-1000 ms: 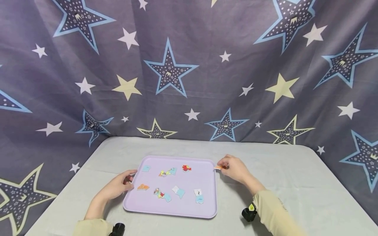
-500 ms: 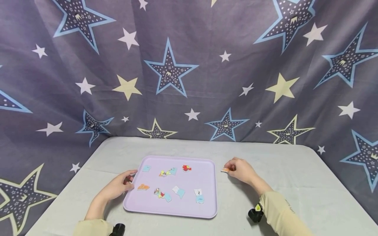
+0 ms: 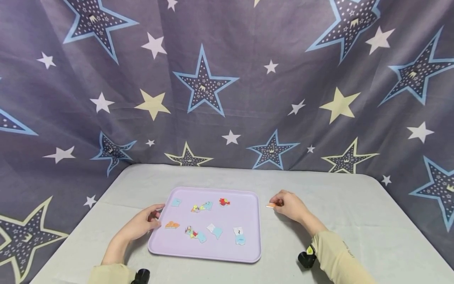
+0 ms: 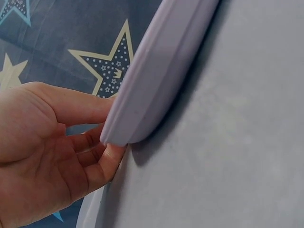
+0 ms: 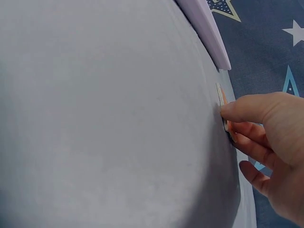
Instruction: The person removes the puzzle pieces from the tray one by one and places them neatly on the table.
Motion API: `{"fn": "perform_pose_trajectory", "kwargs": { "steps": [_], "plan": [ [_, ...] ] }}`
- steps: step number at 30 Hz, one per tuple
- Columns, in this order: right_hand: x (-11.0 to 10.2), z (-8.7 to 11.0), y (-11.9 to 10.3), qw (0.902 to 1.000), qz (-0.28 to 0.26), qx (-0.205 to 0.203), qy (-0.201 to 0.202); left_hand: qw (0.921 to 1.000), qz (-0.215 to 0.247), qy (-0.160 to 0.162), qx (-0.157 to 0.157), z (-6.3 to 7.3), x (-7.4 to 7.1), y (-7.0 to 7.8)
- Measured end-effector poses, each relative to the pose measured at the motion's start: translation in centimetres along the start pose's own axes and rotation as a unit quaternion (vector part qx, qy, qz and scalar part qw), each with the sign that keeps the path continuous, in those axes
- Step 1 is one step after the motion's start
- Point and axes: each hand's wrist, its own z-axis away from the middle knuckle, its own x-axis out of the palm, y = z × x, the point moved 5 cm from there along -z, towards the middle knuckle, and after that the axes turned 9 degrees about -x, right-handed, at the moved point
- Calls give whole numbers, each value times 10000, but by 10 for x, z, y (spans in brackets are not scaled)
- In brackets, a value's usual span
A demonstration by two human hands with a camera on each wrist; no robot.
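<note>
A lilac tray (image 3: 227, 252) lies on the table with several puzzle pieces spread over it. My left hand (image 3: 140, 225) holds the tray's left edge, thumb at the rim and fingers under it in the left wrist view (image 4: 61, 142). Just right of the tray, my right hand (image 3: 291, 207) pinches an orange puzzle piece (image 3: 270, 205) low at the tabletop. The right wrist view shows that piece (image 5: 225, 97) edge-on between thumb and fingers; most of its face is hidden.
On the tray are a red piece (image 3: 224, 202), an orange piece (image 3: 172, 225), a pale blue piece (image 3: 175, 202) and several joined or touching blue, white and multicoloured ones. A pale cloth covers the table (image 3: 337, 205). A star-patterned curtain (image 3: 248, 106) hangs behind.
My right hand has moved right with the orange puzzle piece, from the tray's right rim down to the tabletop, then stayed there. The left hand and tray have not moved.
</note>
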Motion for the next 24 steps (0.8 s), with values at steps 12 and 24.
{"fn": "perform_pose_trajectory", "kwargs": {
  "steps": [12, 24],
  "plan": [
    [2, 0, 2, 9998, -97, 80, -134, 10000, -50, 36, -6, 2, -1, 3],
    [0, -7, -8, 9987, 494, 76, -112, 10000, -7, 31, 13, 2, -1, 1]
  ]
}}
